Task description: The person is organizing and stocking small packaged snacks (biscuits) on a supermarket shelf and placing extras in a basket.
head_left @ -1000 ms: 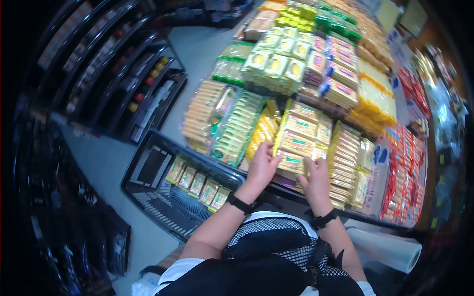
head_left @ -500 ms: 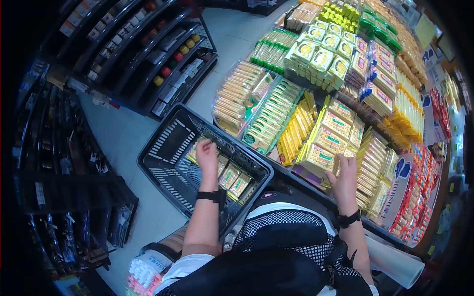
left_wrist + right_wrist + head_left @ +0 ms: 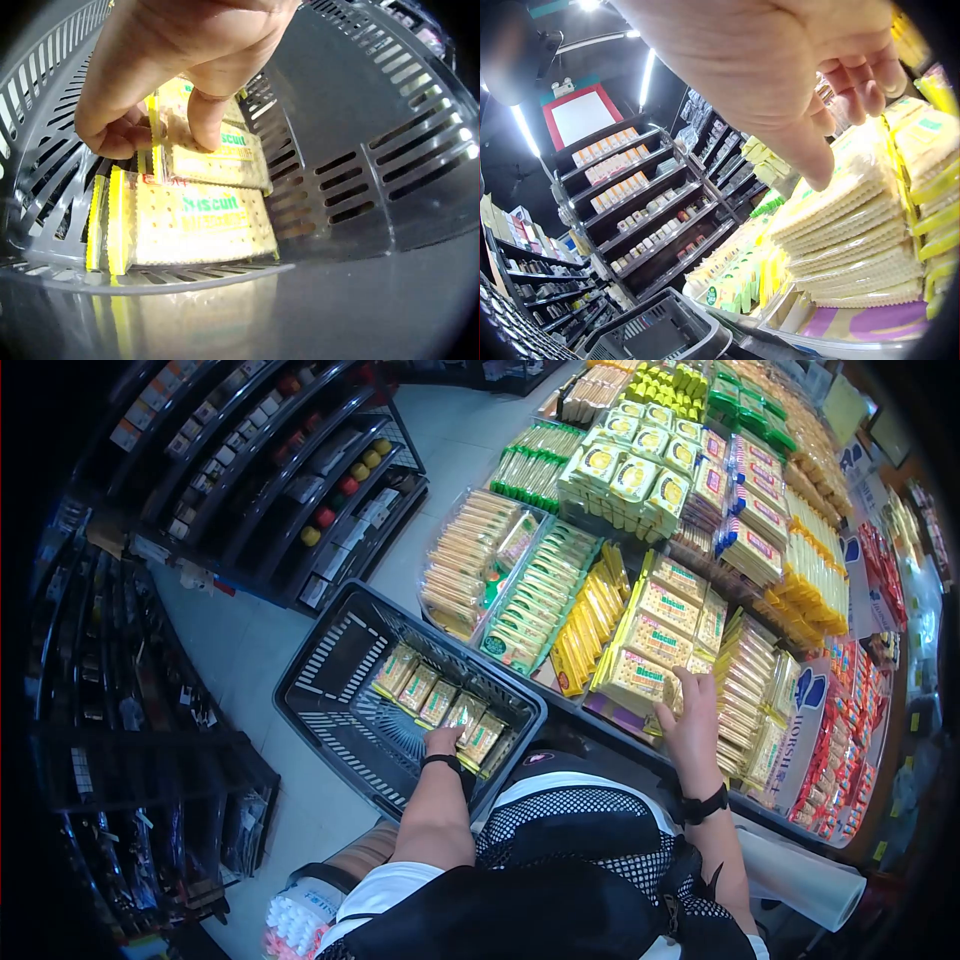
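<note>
Inside the dark basket [image 3: 335, 705], several yellow-edged biscuit packs [image 3: 437, 702] lie in a row. My left hand [image 3: 443, 742] is down at the near end of that row; in the left wrist view the hand [image 3: 180, 67] pinches a biscuit pack [image 3: 217, 161] between thumb and fingers, beside another pack [image 3: 195, 221]. My right hand [image 3: 692, 720] is at the front of the stacked biscuit packs [image 3: 650, 672] on the display. The right wrist view shows the hand [image 3: 780, 82] over the stack [image 3: 847, 225], fingers slightly bent, holding nothing visible.
Green-edged packs [image 3: 538, 595] and slanted yellow packs [image 3: 592, 622] stand left of the stack. Red packs [image 3: 838, 745] fill the display's right end. Dark shelves [image 3: 270, 480] stand across the aisle, and a clear plastic roll [image 3: 810, 880] lies near the display's front edge.
The left hand has gone from the display stack into the basket and across to the near end of its row. The right hand has stayed by the stack, its fingers lifted off the front pack.
</note>
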A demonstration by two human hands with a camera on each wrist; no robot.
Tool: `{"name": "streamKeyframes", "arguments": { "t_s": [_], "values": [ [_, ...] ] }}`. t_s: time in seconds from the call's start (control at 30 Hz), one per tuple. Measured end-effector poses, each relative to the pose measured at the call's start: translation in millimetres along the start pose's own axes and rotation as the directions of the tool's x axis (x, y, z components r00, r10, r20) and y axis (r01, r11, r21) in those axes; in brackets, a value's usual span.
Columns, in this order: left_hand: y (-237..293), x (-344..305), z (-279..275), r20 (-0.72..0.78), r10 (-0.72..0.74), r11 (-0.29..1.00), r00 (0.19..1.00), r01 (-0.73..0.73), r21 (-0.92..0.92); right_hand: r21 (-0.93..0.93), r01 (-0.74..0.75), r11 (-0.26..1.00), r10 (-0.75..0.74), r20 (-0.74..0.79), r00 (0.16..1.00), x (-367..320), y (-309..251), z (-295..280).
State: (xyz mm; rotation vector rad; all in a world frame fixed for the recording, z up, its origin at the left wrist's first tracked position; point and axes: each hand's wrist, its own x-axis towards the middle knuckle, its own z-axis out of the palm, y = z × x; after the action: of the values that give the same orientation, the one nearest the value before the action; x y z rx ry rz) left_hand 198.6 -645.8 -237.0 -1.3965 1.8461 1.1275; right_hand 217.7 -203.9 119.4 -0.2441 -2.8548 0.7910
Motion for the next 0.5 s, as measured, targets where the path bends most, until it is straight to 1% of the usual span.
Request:
{"name": "streamKeyframes", "arguments": {
  "t_s": [0.03,0.07,0.13,0.2,0.27,0.3,0.37,0.43,0.47,0.5],
  "values": [
    [12.9,-58.1,-8.7,-0.014,0.051,0.968,0.999,-0.053,-0.244,0.009,-0.002,1.0,0.002,0.0,1.0,-0.8,-0.5,-0.3],
    [17.0,-68.1,-15.2,-0.014,0.053,0.969,0.998,-0.055,-0.243,0.01,-0.004,1.0,0.004,-0.002,1.0,-1.0,-0.3,-0.7],
    [21.6,-75.3,-25.9,0.051,-0.02,0.96,0.999,0.034,-0.28,0.015,0.026,1.0,-0.026,-0.022,0.999,-0.7,0.0,-1.5],
    [28.7,-82.0,-27.7,0.067,0.008,0.959,0.998,0.011,-0.283,0.025,0.023,0.999,-0.022,-0.02,1.0,0.4,-0.3,-1.8],
    [35.1,-87.0,-27.5,0.027,0.098,0.933,0.995,-0.082,-0.351,0.033,0.022,0.999,-0.021,-0.011,1.0,1.0,-0.3,-2.4],
    [38.9,-88.9,-28.5,0.027,0.097,0.933,0.995,-0.081,-0.351,0.037,0.028,0.999,-0.027,-0.014,1.0,1.2,-0.5,-2.2],
    [53.5,-112.0,-35.3,0.016,0.149,0.897,0.989,-0.129,-0.424,0.041,0.033,0.999,-0.032,-0.015,0.999,2.1,-0.4,-2.6],
    [43.7,-96.0,-33.6,0.002,0.125,0.894,0.992,-0.112,-0.435,0.05,0.048,0.998,-0.046,-0.029,0.998,3.1,-0.4,-4.0],
    [33.2,-76.3,-31.7,-0.012,0.102,0.89,0.995,-0.097,-0.446,0.05,0.047,0.998,-0.046,-0.028,0.999,2.2,-0.1,-3.7],
    [8.1,-25.2,-25.0,0.025,0.089,0.926,0.996,-0.073,-0.37,0.057,0.054,0.997,-0.053,-0.018,0.998,0.8,0.1,-3.2]
  ]
}}
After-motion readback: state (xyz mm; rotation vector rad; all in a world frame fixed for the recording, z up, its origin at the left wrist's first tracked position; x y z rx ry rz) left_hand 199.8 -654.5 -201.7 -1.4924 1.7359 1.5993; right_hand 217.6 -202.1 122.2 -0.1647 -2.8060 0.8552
